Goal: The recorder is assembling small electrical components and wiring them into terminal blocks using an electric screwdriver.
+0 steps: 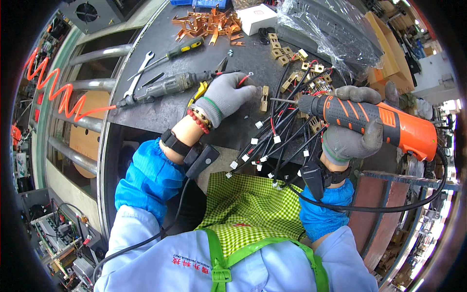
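My right hand, in a grey work glove, is wrapped round an orange and black electric screwdriver. The tool lies almost level, its thin bit pointing left at a small brass terminal block on the dark bench. Bit tip and block look very close; I cannot tell whether they touch. My left hand, also gloved, is closed with thumb and fingers together. A short red wire with a ring terminal sticks out of its grip. Under the screwdriver spreads a bundle of black cables with white connectors and more brass blocks.
Left of my hand lie a grey air tool on a coiled orange hose, a wrench, a screwdriver and yellow-handled pliers. Copper brackets, a white box and plastic-wrapped grey parts stand farther back.
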Motion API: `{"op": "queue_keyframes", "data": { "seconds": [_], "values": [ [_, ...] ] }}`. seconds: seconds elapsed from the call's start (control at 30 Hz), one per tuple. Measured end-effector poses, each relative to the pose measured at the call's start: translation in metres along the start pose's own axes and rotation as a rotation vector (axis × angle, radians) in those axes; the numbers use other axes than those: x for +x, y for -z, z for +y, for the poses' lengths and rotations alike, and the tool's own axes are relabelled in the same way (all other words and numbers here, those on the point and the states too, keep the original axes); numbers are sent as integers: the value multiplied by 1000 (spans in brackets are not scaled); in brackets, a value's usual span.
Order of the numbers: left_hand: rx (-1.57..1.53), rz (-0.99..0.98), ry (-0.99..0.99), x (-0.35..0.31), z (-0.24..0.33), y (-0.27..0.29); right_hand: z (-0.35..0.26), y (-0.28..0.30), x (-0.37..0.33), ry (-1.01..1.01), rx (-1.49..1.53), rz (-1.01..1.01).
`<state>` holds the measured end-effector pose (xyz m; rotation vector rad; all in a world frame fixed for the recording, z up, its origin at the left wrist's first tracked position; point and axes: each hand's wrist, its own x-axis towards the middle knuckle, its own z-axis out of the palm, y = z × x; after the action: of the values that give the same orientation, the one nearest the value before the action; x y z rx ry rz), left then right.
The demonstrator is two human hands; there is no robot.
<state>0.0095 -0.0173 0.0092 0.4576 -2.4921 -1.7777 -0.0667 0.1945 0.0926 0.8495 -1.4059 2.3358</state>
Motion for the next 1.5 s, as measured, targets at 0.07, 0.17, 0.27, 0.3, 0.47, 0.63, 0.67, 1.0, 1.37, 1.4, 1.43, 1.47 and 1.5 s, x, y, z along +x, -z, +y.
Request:
{"op": "queue_keyframes", "data": {
  "seconds": [0.07,0.17,0.27,0.3,0.47,0.63,0.67,1.0,1.37,1.4,1.43,1.47,1.5],
  "values": [
    [110,99,9,2,-2,3,1,-2,-3,1,30,-38],
    [-160,74,161,0,-2,8,5,-9,-14,-29,89,-125],
    [-555,-13,232,-7,-1,13,12,-18,-26,-75,103,-178],
    [-795,-69,255,-10,0,14,14,-20,-29,-113,100,-169],
    [-962,-107,291,-20,-4,19,24,-26,-38,-208,-22,-101],
    [-779,-35,280,-21,-12,12,25,-24,-32,-119,52,-151],
    [-760,-44,285,-22,-12,10,24,-23,-29,-83,37,-148],
    [-774,-118,262,-34,4,-17,-10,0,-5,-99,124,-31],
    [-967,-139,161,-33,14,-32,-19,14,-1,1,152,-204],
    [-980,-92,194,-31,14,-31,-21,15,0,16,130,-173],
    [-993,-41,236,-30,14,-29,-22,16,1,25,141,-198],
    [-974,-28,240,-29,14,-28,-24,17,1,16,187,-204],
    [-956,-22,268,-29,15,-26,-26,17,2,-1,246,-186]
  ]
}}
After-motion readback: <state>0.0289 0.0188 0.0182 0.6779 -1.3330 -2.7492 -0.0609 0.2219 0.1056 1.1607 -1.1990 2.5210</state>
